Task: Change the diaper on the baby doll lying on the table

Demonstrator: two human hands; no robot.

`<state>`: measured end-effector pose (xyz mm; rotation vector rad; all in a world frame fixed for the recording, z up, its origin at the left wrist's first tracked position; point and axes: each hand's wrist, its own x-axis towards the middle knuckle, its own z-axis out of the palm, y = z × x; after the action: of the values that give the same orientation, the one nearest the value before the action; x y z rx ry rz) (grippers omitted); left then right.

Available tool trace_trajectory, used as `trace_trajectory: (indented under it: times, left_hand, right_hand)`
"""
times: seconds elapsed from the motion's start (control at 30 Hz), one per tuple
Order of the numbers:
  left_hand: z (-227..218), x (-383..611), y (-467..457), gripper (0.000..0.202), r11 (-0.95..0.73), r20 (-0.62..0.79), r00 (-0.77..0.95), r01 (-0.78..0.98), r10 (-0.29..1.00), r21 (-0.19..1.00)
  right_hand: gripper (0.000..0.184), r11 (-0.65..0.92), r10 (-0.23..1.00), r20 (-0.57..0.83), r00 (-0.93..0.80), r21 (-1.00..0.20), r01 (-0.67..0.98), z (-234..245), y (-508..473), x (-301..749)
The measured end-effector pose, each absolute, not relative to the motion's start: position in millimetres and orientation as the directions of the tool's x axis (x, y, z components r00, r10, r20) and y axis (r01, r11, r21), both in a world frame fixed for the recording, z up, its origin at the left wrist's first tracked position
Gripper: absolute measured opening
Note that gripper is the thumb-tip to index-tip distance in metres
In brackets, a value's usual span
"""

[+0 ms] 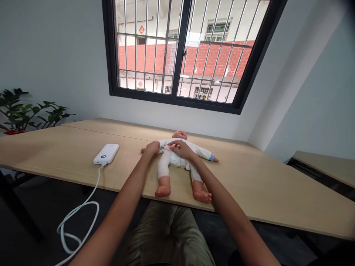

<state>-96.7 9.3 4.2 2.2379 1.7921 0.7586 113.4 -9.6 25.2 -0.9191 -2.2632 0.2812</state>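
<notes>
While the doll (177, 159) lay face-up along the desk (249, 177), head far, feet near, left hand (153, 147) and right hand (181, 148) were right on its white clothing (165, 152), fingers bent, either grip's closure impossible to tell!

Two bare hands (181, 149) are touching a blue-cuffed, white-clothed baby doll (177, 161). It is lying face-up on a pale wood-grained surface (244, 181).

Under the hands (153, 147) (182, 149), the doll (179, 159) wears white with a blue cuff (211, 157); its feet (163, 189) are orange-pink. The bench (244, 177) is pale tan. Left of the hands, power bank (107, 153) and cable (98, 209) are white; beyond, the window frame (173, 99) is black.
</notes>
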Motion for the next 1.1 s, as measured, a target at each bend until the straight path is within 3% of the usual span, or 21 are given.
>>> trace_trajectory:
  times: [0.07,0.23,0.33,0.57,0.73,0.83,1.0,1.1]
  left_hand:
    - [12,-94,2,0.001,-0.276,0.338,0.148,0.886,0.930,0.372]
    - [21,-84,-11,0.019,-0.504,0.557,0.415,0.864,0.719,0.007]
    - [20,-84,-12,0.021,-0.540,0.570,0.457,0.841,0.682,-0.028]
    - [8,-99,-3,0.023,-0.529,0.651,0.359,0.845,0.669,0.077]
    - [8,-97,-4,0.024,-0.595,0.664,0.381,0.795,0.643,0.120]
    - [8,-95,-4,0.027,-0.632,0.658,0.390,0.756,0.645,0.172]
    - [-1,-89,6,0.030,-0.679,0.636,0.328,0.583,0.699,0.446]
    - [-6,-82,10,0.030,-0.672,0.641,0.263,0.491,0.721,0.554]
  right_hand:
    - [0.034,0.707,0.701,0.423,-0.574,-0.304,0.638,23,-7,102]
    - [0.036,0.592,0.796,0.230,-0.560,-0.100,0.800,20,-4,87]
    - [0.040,0.533,0.834,0.219,-0.507,-0.081,0.842,17,-1,85]
    - [0.031,0.474,0.811,0.442,-0.383,-0.113,0.873,4,6,92]
    - [0.049,0.588,0.724,0.530,-0.443,-0.136,0.798,2,4,94]
    - [0.033,0.614,0.701,0.559,-0.442,-0.158,0.774,6,5,90]
    - [0.012,0.615,0.758,0.517,-0.398,-0.364,0.699,7,13,86]
    - [0.024,0.625,0.775,0.542,-0.325,-0.582,0.520,3,14,89]
